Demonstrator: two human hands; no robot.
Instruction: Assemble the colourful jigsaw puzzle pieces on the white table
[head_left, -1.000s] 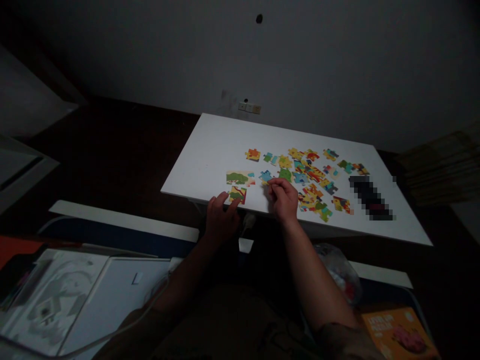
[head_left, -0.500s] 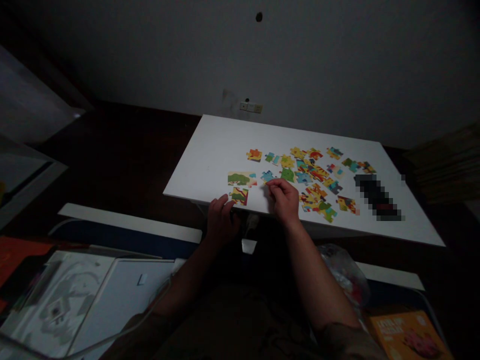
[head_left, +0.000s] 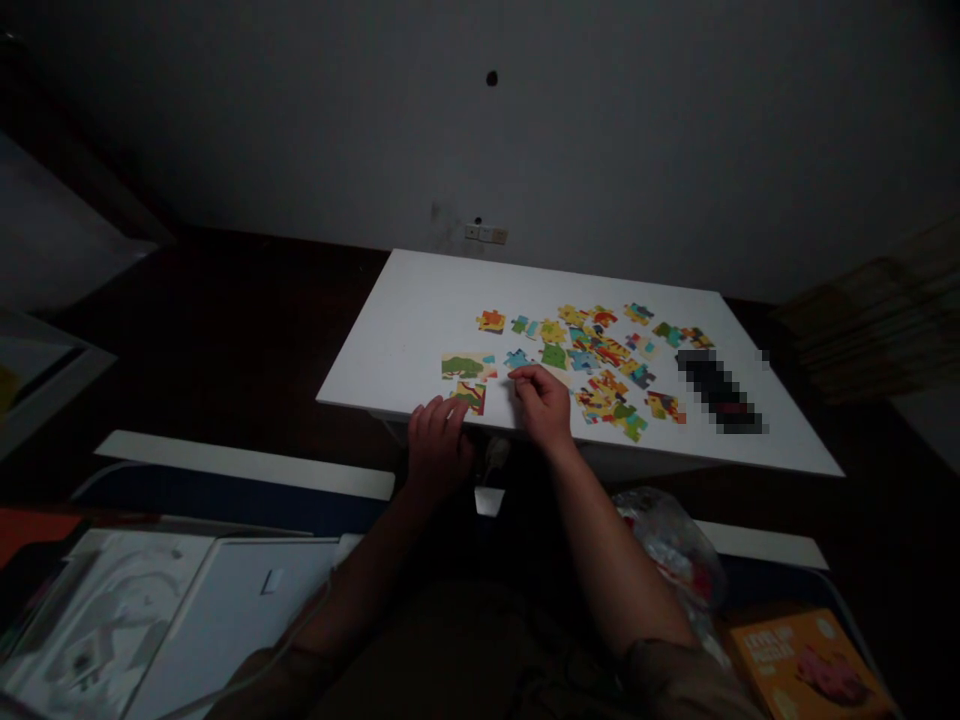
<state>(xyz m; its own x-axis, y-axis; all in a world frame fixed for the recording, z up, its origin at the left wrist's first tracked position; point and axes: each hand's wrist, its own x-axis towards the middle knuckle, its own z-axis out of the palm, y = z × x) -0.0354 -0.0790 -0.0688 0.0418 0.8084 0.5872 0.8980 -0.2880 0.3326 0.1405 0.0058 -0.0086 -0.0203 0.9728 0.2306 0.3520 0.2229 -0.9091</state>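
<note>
My left hand rests at the near edge of the white table, its fingers loosely extended and touching a green, yellow and red jigsaw piece. Directly behind that piece lie joined jigsaw pieces with a green tree shape. My right hand is over the table to the right, thumb and index finger pinched together. Whatever may be between those fingertips is hidden. Just beyond them lies a blue jigsaw piece, with a green piece to its right. An orange and yellow piece lies farther back.
Several loose jigsaw pieces are heaped right of centre on the table. A pixelated dark object lies at the right. Below are a clear plastic bag, an orange puzzle box and, at left, a white panel.
The view has shifted slightly, moving the whole scene left in the picture. My right hand has edged a little left relative to the blue piece. My left hand stays at the same jigsaw piece.
</note>
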